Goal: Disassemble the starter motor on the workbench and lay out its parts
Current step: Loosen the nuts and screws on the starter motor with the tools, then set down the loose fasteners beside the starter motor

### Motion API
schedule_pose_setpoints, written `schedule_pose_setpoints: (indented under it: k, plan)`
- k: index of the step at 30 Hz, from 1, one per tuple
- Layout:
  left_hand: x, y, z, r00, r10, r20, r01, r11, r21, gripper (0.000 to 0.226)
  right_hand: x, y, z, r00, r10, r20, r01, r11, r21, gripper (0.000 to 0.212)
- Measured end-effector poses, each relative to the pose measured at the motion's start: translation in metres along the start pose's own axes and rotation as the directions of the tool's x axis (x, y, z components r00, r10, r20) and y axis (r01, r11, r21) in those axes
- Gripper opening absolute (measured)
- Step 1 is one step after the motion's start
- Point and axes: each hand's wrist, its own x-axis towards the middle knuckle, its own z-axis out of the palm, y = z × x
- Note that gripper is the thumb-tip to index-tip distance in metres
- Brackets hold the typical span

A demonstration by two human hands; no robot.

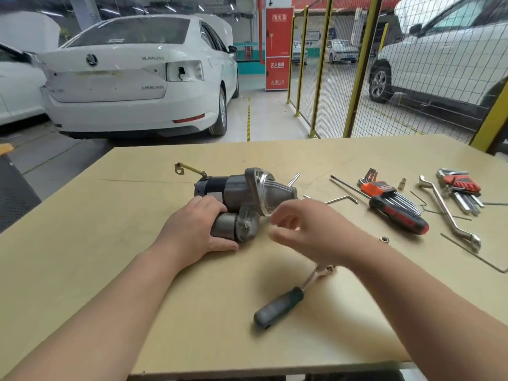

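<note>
The motor (pixel 242 188) lies on its side in the middle of the bench (pixel 110 243), nose to the right. The left hand (pixel 198 226) grips the motor, fingers curled round its smaller near cylinder. The right hand (pixel 305 226) hovers just right of it, fingers curled and blurred, and I cannot tell whether they pinch anything. A grey-handled tool (pixel 277 306) lies nearer the person, with a screwdriver (pixel 398 213) and wrench (pixel 448 213) off right.

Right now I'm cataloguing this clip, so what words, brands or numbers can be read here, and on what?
"消火栓": top of the red cabinet.
"灭火器箱": cabinet middle.
"火警119": cabinet foot, blurred, so unsure.
"SUPERB": boot lid of the white car, faint.
Chinese badge below it: too blurred to read.
Starter, screwdriver: no legible text.
</note>
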Motion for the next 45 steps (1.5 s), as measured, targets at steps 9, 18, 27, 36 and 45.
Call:
schedule_pose_setpoints:
  k: [9, 18, 27, 36, 45]
  plan:
    - [0.011, 0.028, -0.014, 0.980, 0.081, -0.182, -0.082, 0.997, 0.001, 0.062, 0.033, -0.010, 0.016, 0.983, 0.001, -0.182, -0.028, 0.989, -0.143, 0.015]
    - [0.061, 0.026, -0.032, 0.980, -0.126, -0.157, 0.106, 0.986, -0.132, 0.055, 0.106, 0.023, -0.033, 0.951, 0.260, 0.169, -0.307, 0.867, 0.392, 0.026]
    - [0.044, 0.006, -0.037, 0.887, -0.375, -0.269, 0.265, 0.891, -0.368, 0.052, 0.095, 0.041, -0.028, 0.995, 0.095, -0.014, -0.086, 0.943, 0.323, 0.009]
    - [0.006, 0.009, -0.015, 0.938, -0.314, 0.149, 0.329, 0.940, -0.090, 0.063, 0.041, 0.088, -0.028, 0.975, 0.222, 0.020, -0.217, 0.965, -0.150, 0.008]
    - [0.013, 0.030, 0.003, 0.986, -0.108, 0.127, 0.126, 0.981, -0.146, 0.066, 0.042, 0.101, -0.004, 0.976, 0.195, -0.102, -0.209, 0.966, -0.152, 0.026]
